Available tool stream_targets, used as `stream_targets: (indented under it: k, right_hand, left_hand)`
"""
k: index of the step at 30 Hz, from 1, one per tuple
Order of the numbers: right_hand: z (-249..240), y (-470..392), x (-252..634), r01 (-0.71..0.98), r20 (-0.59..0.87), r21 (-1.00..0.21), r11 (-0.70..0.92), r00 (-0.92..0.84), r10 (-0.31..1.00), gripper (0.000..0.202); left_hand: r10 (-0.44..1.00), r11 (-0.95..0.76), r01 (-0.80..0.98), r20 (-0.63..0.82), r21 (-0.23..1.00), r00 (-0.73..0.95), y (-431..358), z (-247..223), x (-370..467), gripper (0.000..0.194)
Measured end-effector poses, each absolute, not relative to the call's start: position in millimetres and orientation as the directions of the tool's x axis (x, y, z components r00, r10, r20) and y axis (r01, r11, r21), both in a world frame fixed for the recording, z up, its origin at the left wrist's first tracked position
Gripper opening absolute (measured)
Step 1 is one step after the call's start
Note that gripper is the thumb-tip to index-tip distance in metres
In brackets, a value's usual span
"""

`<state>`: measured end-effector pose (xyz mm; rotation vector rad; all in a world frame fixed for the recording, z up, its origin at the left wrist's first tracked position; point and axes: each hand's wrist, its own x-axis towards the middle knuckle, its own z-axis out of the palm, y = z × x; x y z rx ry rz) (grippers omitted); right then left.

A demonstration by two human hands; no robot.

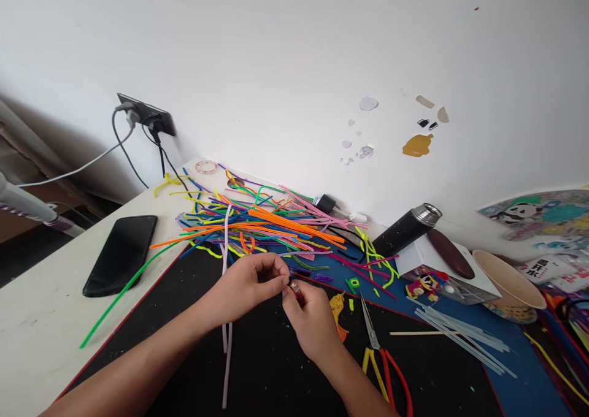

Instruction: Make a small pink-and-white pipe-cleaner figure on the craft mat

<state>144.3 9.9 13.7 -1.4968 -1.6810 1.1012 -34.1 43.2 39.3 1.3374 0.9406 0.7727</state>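
My left hand (260, 282) is closed in a pinch above the black mat, its fingertips meeting those of the other hand. Whatever is in that pinch is too small and hidden to make out. My right hand (313, 322) is closed around what looks like a small lighter (296, 288), whose metal top shows between thumb and finger. Lilac pipe cleaners (226, 368) lie beneath my left wrist. Just right of my right hand are a yellow-orange piece of pipe cleaner work (337, 306) and scissors (373, 337) with red and yellow handles.
A heap of coloured pipe cleaners (271, 221) lies along the wall. A phone (122, 254) rests at left. To the right are a black flask (407, 227), a white box (414, 254), a bowl (510, 276), a small figure (427, 284) and pale glue sticks (464, 331).
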Motion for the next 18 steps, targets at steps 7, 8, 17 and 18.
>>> stream_targets:
  k: [7, 8, 17, 18]
  right_hand:
    - [8.3, 10.5, 144.3, 0.454, -0.068, -0.891, 0.015, -0.165, 0.984, 0.034]
    - [8.2, 10.3, 144.2, 0.454, -0.069, -0.891, 0.015, -0.167, 0.984, 0.034]
    - [8.3, 9.0, 143.5, 0.449, -0.059, -0.893, 0.016, -0.153, 0.987, 0.036]
    - [8.2, 8.7, 143.6, 0.445, -0.059, -0.895, 0.017, -0.156, 0.986, 0.036]
  left_hand:
    - [0.891, 0.105, 0.082, -0.130, 0.991, 0.435, 44.0, 36.3, -33.7, 0.028]
    - [0.891, 0.106, 0.085, -0.132, 0.991, 0.434, 44.2, 36.3, -33.6, 0.028]
    - [0.885, 0.117, 0.094, -0.147, 0.989, 0.442, 43.5, 37.5, -33.1, 0.026]
    - [0.884, 0.117, 0.093, -0.146, 0.989, 0.444, 43.5, 37.5, -33.2, 0.026]
